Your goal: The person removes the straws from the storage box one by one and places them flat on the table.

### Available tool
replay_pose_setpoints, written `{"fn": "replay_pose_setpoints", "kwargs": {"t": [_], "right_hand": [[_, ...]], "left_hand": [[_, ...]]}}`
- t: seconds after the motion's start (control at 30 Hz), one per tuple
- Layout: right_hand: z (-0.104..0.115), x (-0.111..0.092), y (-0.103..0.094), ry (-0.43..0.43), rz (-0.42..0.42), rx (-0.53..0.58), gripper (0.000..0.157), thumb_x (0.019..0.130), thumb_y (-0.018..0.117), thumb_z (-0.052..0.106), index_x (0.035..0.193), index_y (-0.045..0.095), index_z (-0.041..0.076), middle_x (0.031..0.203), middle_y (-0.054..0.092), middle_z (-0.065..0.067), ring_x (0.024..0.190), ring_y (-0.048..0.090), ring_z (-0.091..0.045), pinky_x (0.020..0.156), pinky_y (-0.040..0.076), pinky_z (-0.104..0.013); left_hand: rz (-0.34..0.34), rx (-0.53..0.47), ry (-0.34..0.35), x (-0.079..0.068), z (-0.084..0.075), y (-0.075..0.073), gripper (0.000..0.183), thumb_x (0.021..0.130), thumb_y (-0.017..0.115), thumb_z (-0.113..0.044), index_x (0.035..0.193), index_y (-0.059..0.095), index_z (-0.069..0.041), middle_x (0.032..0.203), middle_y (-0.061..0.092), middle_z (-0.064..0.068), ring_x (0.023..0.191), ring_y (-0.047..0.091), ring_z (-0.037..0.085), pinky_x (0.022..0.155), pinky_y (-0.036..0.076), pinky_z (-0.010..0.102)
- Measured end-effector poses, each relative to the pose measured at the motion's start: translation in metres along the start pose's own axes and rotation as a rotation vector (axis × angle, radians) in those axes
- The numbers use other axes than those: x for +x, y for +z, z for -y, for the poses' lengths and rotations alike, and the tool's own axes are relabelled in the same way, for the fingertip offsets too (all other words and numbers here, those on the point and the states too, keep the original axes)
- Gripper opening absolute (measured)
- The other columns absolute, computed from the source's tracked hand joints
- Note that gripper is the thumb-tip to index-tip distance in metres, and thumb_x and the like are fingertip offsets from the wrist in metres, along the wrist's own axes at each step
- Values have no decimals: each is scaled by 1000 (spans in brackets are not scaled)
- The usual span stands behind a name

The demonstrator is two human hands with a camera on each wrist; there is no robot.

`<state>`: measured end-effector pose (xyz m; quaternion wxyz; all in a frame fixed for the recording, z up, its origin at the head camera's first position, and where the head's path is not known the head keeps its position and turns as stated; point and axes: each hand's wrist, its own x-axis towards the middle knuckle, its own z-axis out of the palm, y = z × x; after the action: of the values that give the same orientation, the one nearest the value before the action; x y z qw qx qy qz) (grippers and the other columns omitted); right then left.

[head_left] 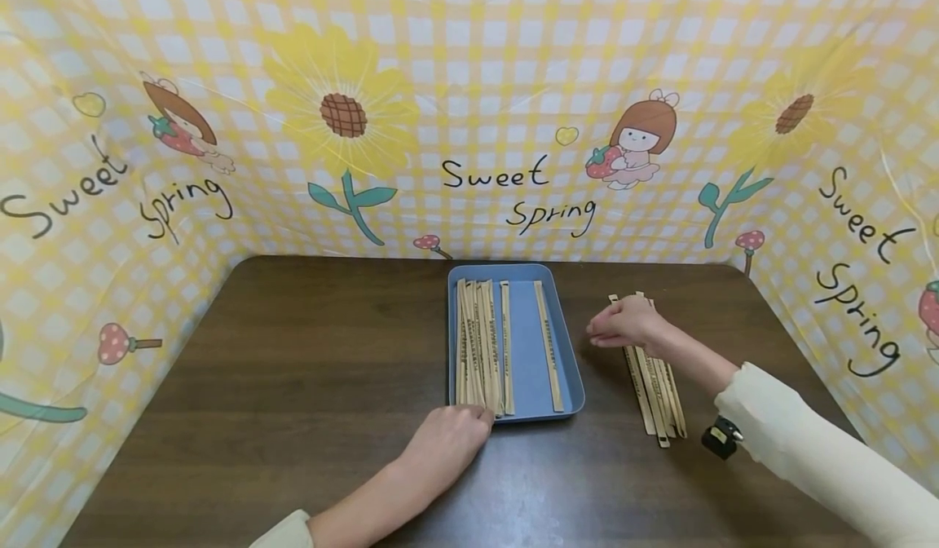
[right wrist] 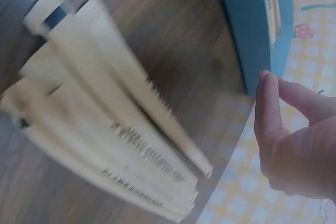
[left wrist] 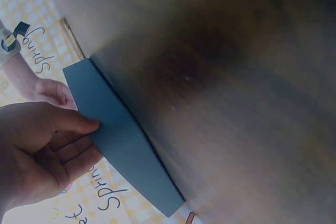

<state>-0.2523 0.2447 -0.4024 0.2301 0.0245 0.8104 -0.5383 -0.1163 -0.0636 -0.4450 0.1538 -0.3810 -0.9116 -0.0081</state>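
A blue tray (head_left: 524,344) holds several long, thin paper-wrapped sticks (head_left: 477,340) bunched along its left side. A single wrapped stick (head_left: 547,344) lies apart near the tray's right wall. My left hand (head_left: 449,444) grips the tray's front edge, with the thumb (left wrist: 86,124) on the outer wall and the fingers over the rim. To the right of the tray, a loose pile of wrapped sticks (head_left: 658,393) with printed text lies on the table. My right hand (head_left: 632,322) hovers over the pile's far part, thumb and finger tips together, nothing visible between them.
The dark wooden table (head_left: 308,352) extends left of the tray and in front of it. A yellow-checked cloth (head_left: 506,99) printed with flowers and lettering stands around the back and sides. A small black device (head_left: 722,437) is strapped at my right wrist.
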Motion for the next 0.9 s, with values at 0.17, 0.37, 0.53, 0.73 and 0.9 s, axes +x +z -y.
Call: {"fn": "replay_pose_setpoints", "kwargs": {"t": [0.17, 0.37, 0.53, 0.73, 0.9], "right_hand": [[8, 6, 12, 14, 36, 115, 27, 94, 62, -6, 116, 59, -22, 110, 66, -32, 87, 73, -25, 86, 55, -38], [15, 16, 24, 18, 76, 147, 34, 94, 63, -5, 121, 55, -23, 110, 66, -32, 87, 73, -23, 83, 57, -34], [21, 25, 35, 24, 80, 155, 34, 94, 62, -5, 122, 54, -23, 111, 66, -33, 87, 73, -24, 81, 58, -33], [27, 32, 47, 25, 77, 129, 32, 95, 62, -4, 121, 56, -22, 108, 67, -31, 86, 73, -23, 87, 55, -38], [30, 38, 62, -1, 85, 115, 28, 94, 62, -6, 117, 58, -22, 99, 70, -28, 80, 73, -22, 84, 57, -38]], "left_hand": [[14, 3, 2, 1, -1, -1, 14, 79, 76, 5, 88, 73, -5, 80, 70, 5, 69, 68, 16, 54, 55, 26], [9, 4, -3, 1, -2, -1, 13, 79, 75, 5, 86, 72, -6, 79, 70, 4, 68, 67, 15, 54, 54, 26], [0, -1, 5, 1, -2, 0, 14, 79, 75, 5, 86, 72, -6, 79, 70, 4, 68, 67, 15, 54, 55, 26], [-12, 8, 12, 1, -1, 1, 13, 78, 74, 5, 85, 71, -6, 78, 69, 4, 67, 67, 15, 54, 55, 27], [-27, 10, 5, 0, -1, 0, 13, 78, 74, 5, 83, 71, -6, 77, 69, 4, 67, 67, 16, 53, 54, 27]]}}
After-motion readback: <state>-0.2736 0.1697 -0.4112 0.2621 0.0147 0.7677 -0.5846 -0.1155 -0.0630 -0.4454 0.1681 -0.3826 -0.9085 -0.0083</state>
